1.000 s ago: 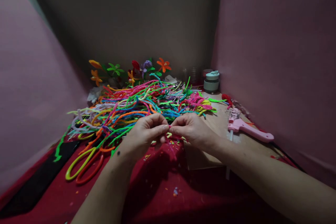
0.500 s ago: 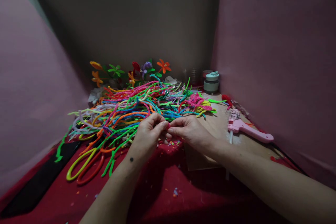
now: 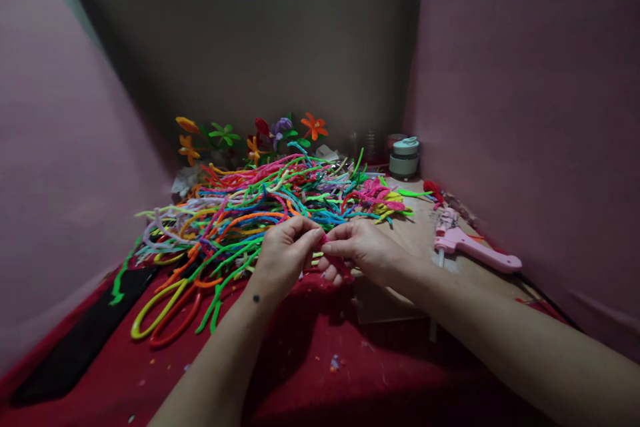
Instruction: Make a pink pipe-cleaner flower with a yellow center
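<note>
Overall, three upright surfaces enclose the station: a dark grey rear wall [image 3: 260, 27] at top centre, a pink left panel [image 3: 65, 167] and a pink right panel [image 3: 530, 80]. A dark red cloth [image 3: 320, 393] covers the lower frame. Mid-frame, left of centre: a tangled heap of multicoloured pipe cleaners [image 3: 280, 193]. Right of centre, a sheet of brown cardboard [image 3: 413, 233]; at lower left, a flat black strip [image 3: 85, 340] lies diagonally.

At frame centre, the left hand [image 3: 285, 250] and right hand [image 3: 367, 247] meet nearly fingertip to fingertip, in front of the heap. Each pinches a magenta pipe cleaner [image 3: 325, 239] between thumb and forefinger; part of it is hidden by the fingers, and its lower portion hangs by the right hand's curled fingers.

Right of the hands, a pink glue gun [image 3: 465, 245] rests on the cardboard. Lower left: a yellow loop [image 3: 145, 317] beside a red loop [image 3: 175, 330]. Behind the heap, a lidded mint tumbler [image 3: 403, 159] stands upper right of centre; pipe-cleaner flowers, including an orange flower [image 3: 314, 125], upper left of centre. Smallest: coloured fuzz scraps [image 3: 335, 363] on the cloth, lower centre.
</note>
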Demonstrator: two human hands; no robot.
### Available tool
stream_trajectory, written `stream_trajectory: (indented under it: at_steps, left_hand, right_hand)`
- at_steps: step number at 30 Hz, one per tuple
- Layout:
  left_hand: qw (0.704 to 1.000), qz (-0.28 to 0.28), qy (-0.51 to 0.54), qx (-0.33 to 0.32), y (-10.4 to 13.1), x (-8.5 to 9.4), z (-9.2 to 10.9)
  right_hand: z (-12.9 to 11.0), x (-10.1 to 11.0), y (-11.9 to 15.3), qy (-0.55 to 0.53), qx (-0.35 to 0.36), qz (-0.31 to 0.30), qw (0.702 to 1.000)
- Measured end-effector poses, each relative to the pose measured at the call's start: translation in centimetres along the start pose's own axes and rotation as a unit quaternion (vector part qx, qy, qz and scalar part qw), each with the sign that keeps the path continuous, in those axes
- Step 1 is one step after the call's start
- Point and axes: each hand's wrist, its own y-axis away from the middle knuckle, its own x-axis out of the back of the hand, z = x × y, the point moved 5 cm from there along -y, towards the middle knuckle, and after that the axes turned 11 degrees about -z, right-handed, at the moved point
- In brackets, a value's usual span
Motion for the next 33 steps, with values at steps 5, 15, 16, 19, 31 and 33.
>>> stream_trajectory:
  at_steps: [5,15,16,19,31,33]
  left_hand:
    - [0.981,0.083,-0.147,-0.091,0.6,-0.2,0.3]
    - [0.989,-0.08,0.12,0.021,-0.5,-0.1,-0.8]
    - [0.982,-0.104,0.15,0.039,-0.5,-0.1,-1.0]
    - [0.975,-0.092,0.199,0.047,-0.7,0.0,-1.4]
    - [0.983,0.102,0.15,-0.036,-0.2,-0.4,-1.2]
    - [0.987,0.132,0.018,-0.09,0.1,0.0,-0.5]
  right_hand:
    - [0.5,0.2,-0.3,-0.015,-0.005,-0.015,1.0]
    - [-0.3,-0.5,0.5,0.025,-0.008,-0.011,1.0]
    - [-0.3,-0.5,0.5,0.027,-0.009,-0.016,0.999]
    - [-0.2,-0.5,0.4,0.024,-0.01,-0.027,0.999]
    - [0.1,-0.4,0.1,0.018,0.002,-0.009,1.0]
    - [0.2,-0.5,0.0,0.026,0.003,-0.017,1.0]
